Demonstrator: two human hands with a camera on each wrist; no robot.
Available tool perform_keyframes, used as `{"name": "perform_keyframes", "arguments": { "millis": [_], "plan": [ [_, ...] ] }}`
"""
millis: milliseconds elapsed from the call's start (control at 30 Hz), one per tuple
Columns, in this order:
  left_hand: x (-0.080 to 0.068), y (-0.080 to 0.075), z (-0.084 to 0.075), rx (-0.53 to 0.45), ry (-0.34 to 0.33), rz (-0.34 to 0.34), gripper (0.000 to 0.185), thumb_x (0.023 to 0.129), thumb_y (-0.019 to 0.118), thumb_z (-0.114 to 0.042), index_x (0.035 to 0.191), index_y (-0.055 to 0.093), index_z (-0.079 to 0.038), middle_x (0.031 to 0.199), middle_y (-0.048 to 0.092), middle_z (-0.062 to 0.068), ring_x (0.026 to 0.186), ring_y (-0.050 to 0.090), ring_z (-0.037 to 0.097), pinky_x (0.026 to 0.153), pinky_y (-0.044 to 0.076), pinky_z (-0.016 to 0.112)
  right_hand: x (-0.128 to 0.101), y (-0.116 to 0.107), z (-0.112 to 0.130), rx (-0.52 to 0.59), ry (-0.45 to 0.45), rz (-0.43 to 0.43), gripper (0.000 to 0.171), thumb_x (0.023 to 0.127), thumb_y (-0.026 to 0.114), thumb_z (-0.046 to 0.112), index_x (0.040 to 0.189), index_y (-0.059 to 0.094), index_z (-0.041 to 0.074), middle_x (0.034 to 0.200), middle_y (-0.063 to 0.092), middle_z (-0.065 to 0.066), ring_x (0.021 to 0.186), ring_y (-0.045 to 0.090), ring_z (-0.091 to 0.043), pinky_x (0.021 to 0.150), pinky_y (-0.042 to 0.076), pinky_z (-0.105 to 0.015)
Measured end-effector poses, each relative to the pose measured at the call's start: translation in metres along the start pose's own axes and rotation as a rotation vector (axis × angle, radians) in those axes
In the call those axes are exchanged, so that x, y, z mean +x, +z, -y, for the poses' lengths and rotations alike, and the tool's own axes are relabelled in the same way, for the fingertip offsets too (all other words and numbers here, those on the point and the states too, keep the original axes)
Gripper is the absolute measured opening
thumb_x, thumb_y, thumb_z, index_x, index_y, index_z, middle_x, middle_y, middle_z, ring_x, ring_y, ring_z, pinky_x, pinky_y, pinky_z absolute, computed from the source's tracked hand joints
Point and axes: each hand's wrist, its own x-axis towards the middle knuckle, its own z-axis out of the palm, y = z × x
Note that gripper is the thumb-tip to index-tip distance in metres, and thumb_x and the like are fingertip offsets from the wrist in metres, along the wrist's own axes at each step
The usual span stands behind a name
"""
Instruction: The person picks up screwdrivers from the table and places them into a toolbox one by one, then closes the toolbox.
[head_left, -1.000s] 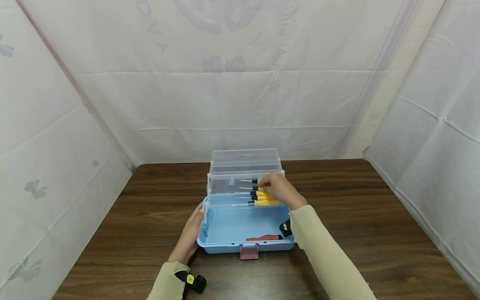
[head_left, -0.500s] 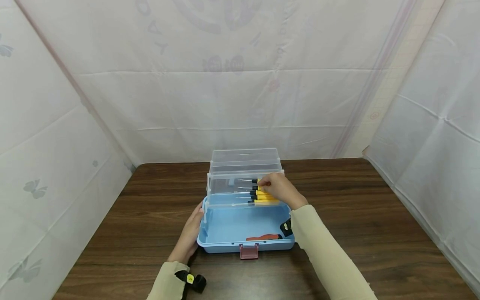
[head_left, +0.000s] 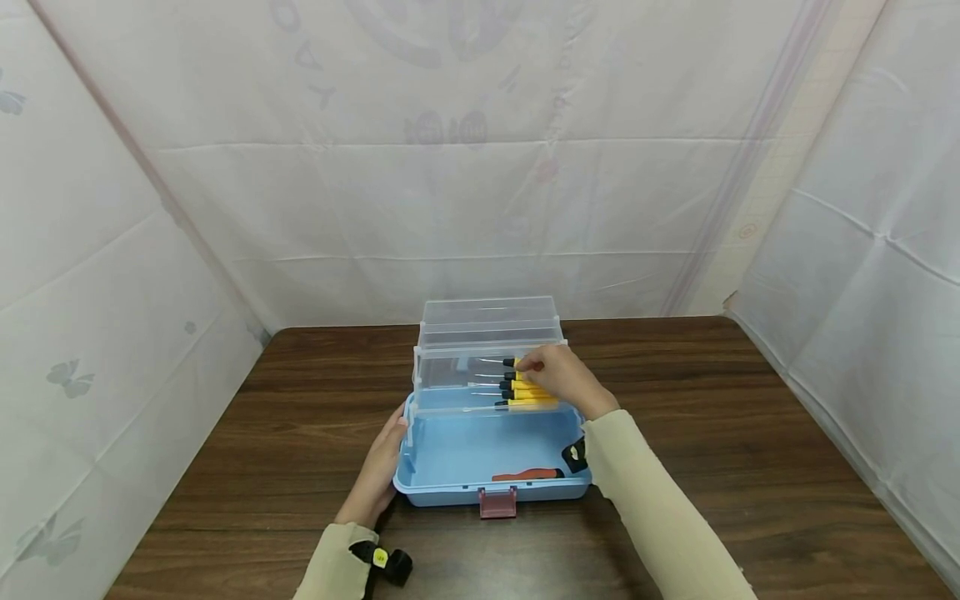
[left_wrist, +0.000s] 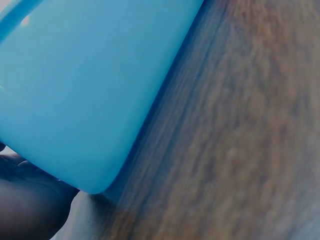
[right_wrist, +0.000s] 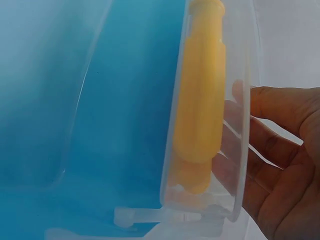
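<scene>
Head view: on the tabletop point(head_left: 315, 450), the left hand point(head_left: 381, 458) holds the left side of the blue box point(head_left: 457, 450). The right hand point(head_left: 561, 380) bends its fingers over the far yellow-handled screwdrivers point(head_left: 527, 395) in the clear tray point(head_left: 442, 373); I cannot tell whether they pinch one.

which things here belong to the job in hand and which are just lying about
Likely in the job:
blue box, left hand against its side
clear tray
yellow-handled tools, right hand at them

Apparently just lying about:
red-handled tool inside the box
</scene>
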Motion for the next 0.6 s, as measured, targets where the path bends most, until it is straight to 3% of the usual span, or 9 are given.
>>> {"name": "perform_keyframes", "arguments": {
  "millis": [600],
  "plan": [
    [0.003, 0.000, 0.000, -0.014, -0.008, 0.005, 0.054, 0.106, 0.021, -0.040, 0.156, 0.011, -0.021, 0.162, 0.009, 0.013, 0.148, 0.011, 0.039, 0.115, 0.016, 0.059, -0.010, -0.015, -0.001, 0.009, -0.012, -0.032, 0.026, 0.092, 0.064, 0.014, 0.116, 0.069, 0.003, 0.113, 0.069, -0.013, 0.092, 0.062, -0.022, 0.086, 0.056, -0.037]
  ]
}}
